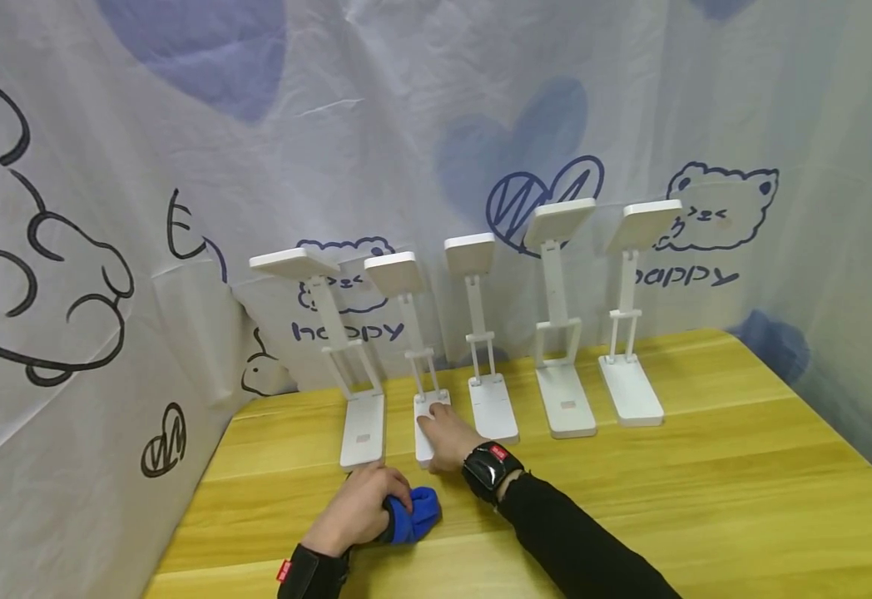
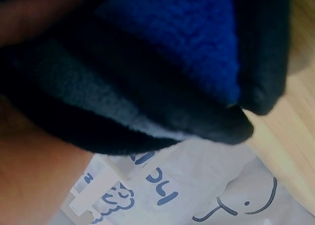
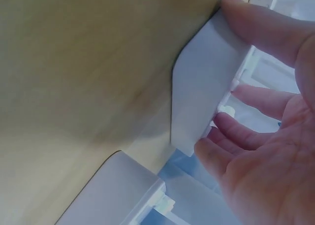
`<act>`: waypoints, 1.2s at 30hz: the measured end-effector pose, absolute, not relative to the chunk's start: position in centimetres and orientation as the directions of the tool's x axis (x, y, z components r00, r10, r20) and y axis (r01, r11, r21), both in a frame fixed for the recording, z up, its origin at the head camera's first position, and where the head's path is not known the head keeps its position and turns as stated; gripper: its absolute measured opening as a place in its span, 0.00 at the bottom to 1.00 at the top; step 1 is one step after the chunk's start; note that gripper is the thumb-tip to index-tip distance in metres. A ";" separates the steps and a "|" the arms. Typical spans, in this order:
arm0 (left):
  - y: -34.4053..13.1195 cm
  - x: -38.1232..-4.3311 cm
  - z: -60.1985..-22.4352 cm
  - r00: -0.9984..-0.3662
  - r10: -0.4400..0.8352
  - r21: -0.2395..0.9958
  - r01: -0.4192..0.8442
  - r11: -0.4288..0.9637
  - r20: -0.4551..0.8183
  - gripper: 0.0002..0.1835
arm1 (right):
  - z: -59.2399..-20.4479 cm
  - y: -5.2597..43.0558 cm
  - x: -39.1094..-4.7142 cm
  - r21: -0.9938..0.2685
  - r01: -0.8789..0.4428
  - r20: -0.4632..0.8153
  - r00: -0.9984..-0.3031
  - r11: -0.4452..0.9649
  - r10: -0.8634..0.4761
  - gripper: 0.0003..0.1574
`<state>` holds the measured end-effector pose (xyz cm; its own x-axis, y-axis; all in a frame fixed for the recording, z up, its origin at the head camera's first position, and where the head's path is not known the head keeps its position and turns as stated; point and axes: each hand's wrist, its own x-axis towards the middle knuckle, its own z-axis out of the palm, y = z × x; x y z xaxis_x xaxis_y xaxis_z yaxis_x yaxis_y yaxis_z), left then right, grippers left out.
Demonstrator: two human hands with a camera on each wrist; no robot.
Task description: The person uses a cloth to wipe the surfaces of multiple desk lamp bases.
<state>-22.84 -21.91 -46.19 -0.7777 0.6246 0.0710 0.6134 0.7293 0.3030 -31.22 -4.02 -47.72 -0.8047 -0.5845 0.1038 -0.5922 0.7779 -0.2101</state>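
My left hand grips a folded blue cloth low over the front of the table. The left wrist view shows the fuzzy blue face of the cloth, with thick dark edging and a greyish fold beneath. My right hand holds the base of the white folding desk lamp second from the left. In the right wrist view, the thumb lies at one side of this lamp base and the fingertips touch its other side. The lamp stands upright on the table, its head tilted.
Several similar white lamps stand in a row: one at the far left, others to the right. Behind them hangs a printed white curtain. The yellow wooden table extends to the right.
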 end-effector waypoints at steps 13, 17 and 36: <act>-21.9 -22.6 -46.2 -0.774 0.626 0.294 0.621 0.726 0.090 0.23 | -48.2 -5.1 -32.3 -0.179 -0.579 0.114 -0.816 0.796 -0.567 0.46; -21.9 -22.6 -46.3 -0.772 0.628 0.291 0.625 0.724 0.097 0.23 | -48.2 -5.2 -32.6 -0.197 -0.574 0.091 -0.818 0.795 -0.568 0.46; -21.6 -22.5 -46.4 -0.801 0.590 0.265 0.594 0.760 0.103 0.24 | -48.5 -4.8 -33.1 -0.243 -0.591 0.085 -0.803 0.769 -0.590 0.50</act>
<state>-22.47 -21.62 -46.38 -0.8009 0.5898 0.1033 0.5937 0.7599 0.2646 -33.13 -4.76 -48.46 -0.8026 -0.5904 0.0853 -0.5914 0.7690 -0.2425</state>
